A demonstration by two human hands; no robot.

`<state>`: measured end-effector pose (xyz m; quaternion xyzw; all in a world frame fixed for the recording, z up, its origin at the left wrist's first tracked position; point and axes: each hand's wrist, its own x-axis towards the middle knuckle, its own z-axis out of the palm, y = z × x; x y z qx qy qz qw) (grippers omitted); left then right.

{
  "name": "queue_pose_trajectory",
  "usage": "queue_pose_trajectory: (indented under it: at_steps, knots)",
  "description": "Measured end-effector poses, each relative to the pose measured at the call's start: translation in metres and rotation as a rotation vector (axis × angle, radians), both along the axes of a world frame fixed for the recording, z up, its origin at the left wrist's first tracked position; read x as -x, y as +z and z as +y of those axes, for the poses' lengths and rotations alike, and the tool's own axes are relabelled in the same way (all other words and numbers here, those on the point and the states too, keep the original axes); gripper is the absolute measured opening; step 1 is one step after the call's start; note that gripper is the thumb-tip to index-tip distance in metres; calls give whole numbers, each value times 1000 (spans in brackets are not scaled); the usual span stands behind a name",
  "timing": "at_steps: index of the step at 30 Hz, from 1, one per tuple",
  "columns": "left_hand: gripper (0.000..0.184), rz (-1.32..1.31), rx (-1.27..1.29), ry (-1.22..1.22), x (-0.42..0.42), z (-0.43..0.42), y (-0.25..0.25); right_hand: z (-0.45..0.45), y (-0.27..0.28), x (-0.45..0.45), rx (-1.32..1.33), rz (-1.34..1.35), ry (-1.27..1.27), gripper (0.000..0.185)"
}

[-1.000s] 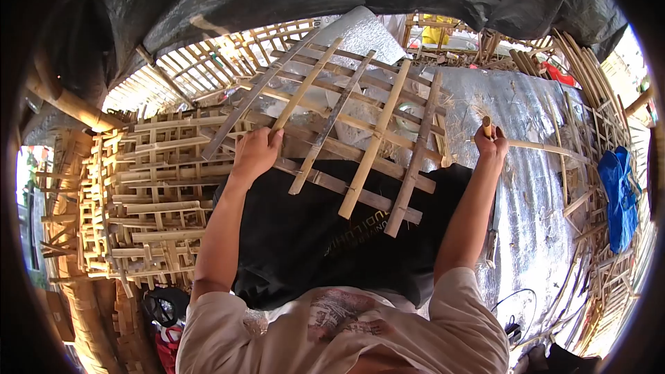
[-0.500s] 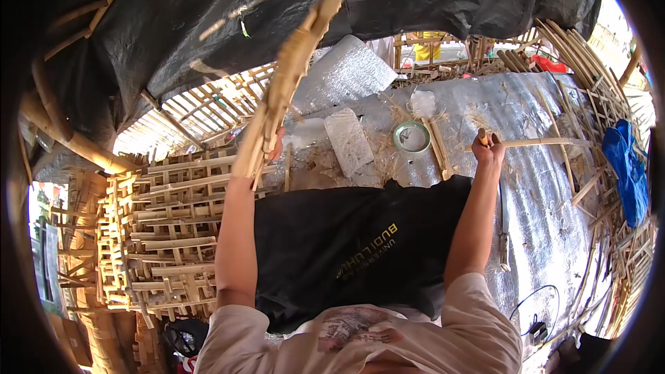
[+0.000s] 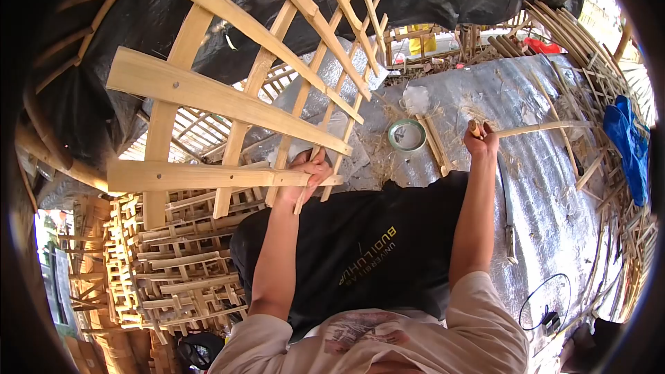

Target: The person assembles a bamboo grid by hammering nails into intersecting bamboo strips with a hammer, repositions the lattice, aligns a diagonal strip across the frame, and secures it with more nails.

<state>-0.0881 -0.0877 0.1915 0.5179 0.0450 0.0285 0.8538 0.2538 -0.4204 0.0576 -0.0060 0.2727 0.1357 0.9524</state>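
My left hand (image 3: 309, 168) grips a nailed lattice panel (image 3: 228, 102) of flat bamboo slats by its narrow lower right corner. The panel is raised and tilted, its broad face turned toward me, fanning wider to the upper left. Nail heads dot the crossings. Farther right, my right hand (image 3: 483, 140) is closed around a short wooden handle (image 3: 474, 127), whose rounded end sticks out; the rest of it is hidden. A thin bamboo strip (image 3: 544, 127) runs rightward from beside that hand; whether the hand also holds it, I cannot tell. Black cloth (image 3: 346, 249) covers my lap.
Finished lattice panels (image 3: 187, 263) are stacked at my left. Ahead, a round green-rimmed container (image 3: 392, 141) sits on the silvery sheet (image 3: 471, 90) beside bamboo pieces (image 3: 433, 144). Blue plastic (image 3: 623, 145) and bamboo strips lie at right. A black tarp (image 3: 443, 0) hangs overhead.
The lattice panel has turned from edge-on to broad face toward me, with my left hand moving rightward. My right hand has stayed nearly in place, still closed on the handle.
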Motion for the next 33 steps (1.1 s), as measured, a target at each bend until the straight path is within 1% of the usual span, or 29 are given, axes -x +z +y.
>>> queue_pose_trajectory:
  at_steps: [1, 2, 6, 7, 9, 11, 14, 15, 18, 20, 21, 22, 24, 27, 30, 32, 33]
  knots:
    - [22, -24, 68, -42, -4, -6, -5, 1, 8, 1, -9, 34, 14, 6]
    - [22, -50, 138, -84, -9, -12, -12, 2, 16, 4, -17, 67, 28, 7]
    - [22, -71, 351, -105, -28, -29, -34, 0, 23, 7, -56, 85, 37, 8]
    - [21, -111, 401, -159, -35, -27, -46, 1, 23, 8, -51, 76, 31, 8]
    - [19, -136, 499, -149, -42, -25, -70, 2, 23, 11, -30, 50, 28, 10]
    - [19, -164, 565, -134, -48, -25, -91, 2, 27, 17, 5, 13, 34, 21]
    - [16, -200, 650, -83, -51, -26, -127, 2, 30, 23, -126, -33, 69, 23]
    - [14, -223, 694, -108, -51, -25, -141, 4, 40, 26, -83, 8, 53, 25]
    - [10, -232, 848, -104, -48, -28, -175, 4, 39, 19, 16, 36, 58, 26]
    - [8, -163, 863, 47, -41, -34, -179, 3, 46, 21, -23, 60, 63, 30]
    - [8, -224, 892, 54, -40, -34, -188, 3, 40, 16, 38, 37, 53, 30]
    - [11, -250, 932, 56, -40, -34, -193, 1, 42, 17, -16, 53, 69, 31]
    - [4, -384, 974, 49, -45, -42, -203, 2, 43, 17, 53, 5, 88, 32]
    - [12, -487, 1105, 66, -53, -56, -214, -1, 38, 17, 8, -36, 108, 30]
    - [13, -491, 1096, 123, -53, -60, -221, 0, 41, 14, -10, 23, 94, 30]
    - [8, -519, 1087, 96, -52, -60, -228, 4, 42, 15, 27, 36, 94, 28]
    - [8, -534, 1080, 81, -53, -60, -228, 4, 42, 14, 43, 41, 93, 27]
